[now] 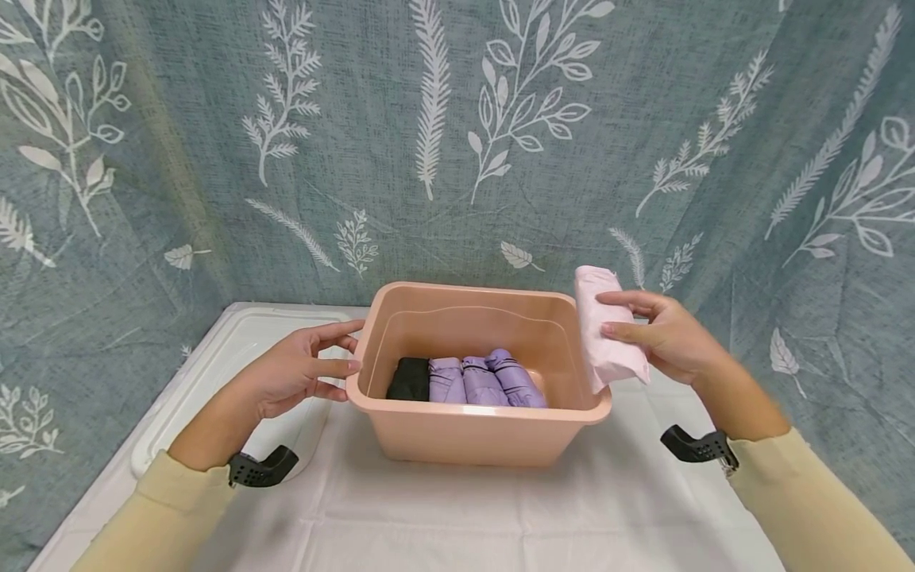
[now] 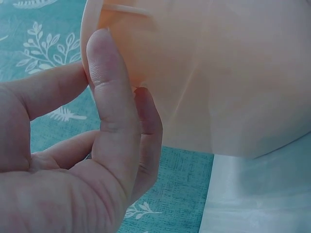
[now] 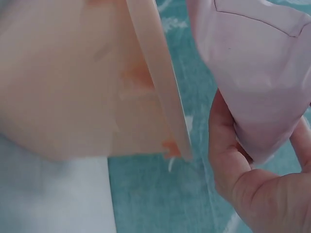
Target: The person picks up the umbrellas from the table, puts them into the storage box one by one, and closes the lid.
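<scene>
A peach plastic bin (image 1: 472, 437) stands on the white cloth. Fingers and thumb of my left hand (image 1: 293, 369) grip its left rim, seen closer in the left wrist view, where the hand (image 2: 112, 126) lies against the bin wall (image 2: 233, 77). Above the right rim, my right hand (image 1: 668, 334) holds a pink folded cloth bundle (image 1: 596, 326), tilted, between thumb and fingers. The right wrist view shows this bundle (image 3: 262, 77) beside the rim. Inside the bin, a black bundle (image 1: 409, 380) and several purple rolled bundles (image 1: 515, 380) sit in a row, left to middle.
A white lid (image 1: 250, 334) lies flat at the left, partly behind my left forearm. Teal curtain with white leaf patterns (image 1: 386, 143) hangs behind and at both sides. White cloth (image 1: 422, 516) covers the table. Each wrist wears a black strap mount (image 1: 264, 467).
</scene>
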Available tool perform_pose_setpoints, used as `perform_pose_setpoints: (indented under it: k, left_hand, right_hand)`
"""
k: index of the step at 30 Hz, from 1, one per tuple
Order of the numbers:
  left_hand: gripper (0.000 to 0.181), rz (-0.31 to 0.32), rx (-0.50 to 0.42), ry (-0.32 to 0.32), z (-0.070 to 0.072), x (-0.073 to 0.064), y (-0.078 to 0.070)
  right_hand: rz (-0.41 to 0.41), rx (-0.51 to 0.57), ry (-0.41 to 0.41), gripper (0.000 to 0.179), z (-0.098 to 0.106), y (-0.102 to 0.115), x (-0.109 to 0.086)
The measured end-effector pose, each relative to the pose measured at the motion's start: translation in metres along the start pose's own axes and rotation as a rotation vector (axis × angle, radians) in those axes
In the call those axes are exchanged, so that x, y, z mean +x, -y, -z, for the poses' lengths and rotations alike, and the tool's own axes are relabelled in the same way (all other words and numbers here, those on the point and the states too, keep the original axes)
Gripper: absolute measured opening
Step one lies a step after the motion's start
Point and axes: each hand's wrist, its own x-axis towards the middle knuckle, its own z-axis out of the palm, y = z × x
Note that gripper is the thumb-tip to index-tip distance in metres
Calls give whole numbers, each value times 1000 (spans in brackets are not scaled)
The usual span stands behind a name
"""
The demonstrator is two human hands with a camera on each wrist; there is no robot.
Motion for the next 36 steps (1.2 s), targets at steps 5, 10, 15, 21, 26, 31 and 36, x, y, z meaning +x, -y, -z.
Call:
perform_pose_setpoints:
  k: [5, 10, 15, 21, 26, 31, 36]
  left_hand:
    - [80, -7, 0, 6, 0, 1, 0]
    - [82, -12, -3, 5, -3, 2, 1]
    - [82, -13, -4, 1, -3, 4, 3]
    - [82, -11, -1, 5, -2, 3, 2]
    - [83, -9, -10, 6, -1, 1, 1]
    - [84, -12, -10, 11, -1, 0, 2]
    - [84, -4, -1, 4, 0, 1, 1]
  right_hand:
    - [-20, -3, -8, 35, -15, 3, 5]
    - [-53, -44, -23, 44, -27, 5, 10]
    - [-87, -71, -19, 54, -38, 5, 15]
    - [-128, -65, -21, 62, -48, 8, 21]
    - [-164, -20, 2, 59, -60, 13, 29]
    - [-228, -4, 16, 56, -69, 14, 35]
    - [-296, -100, 19, 60, -75, 15, 44]
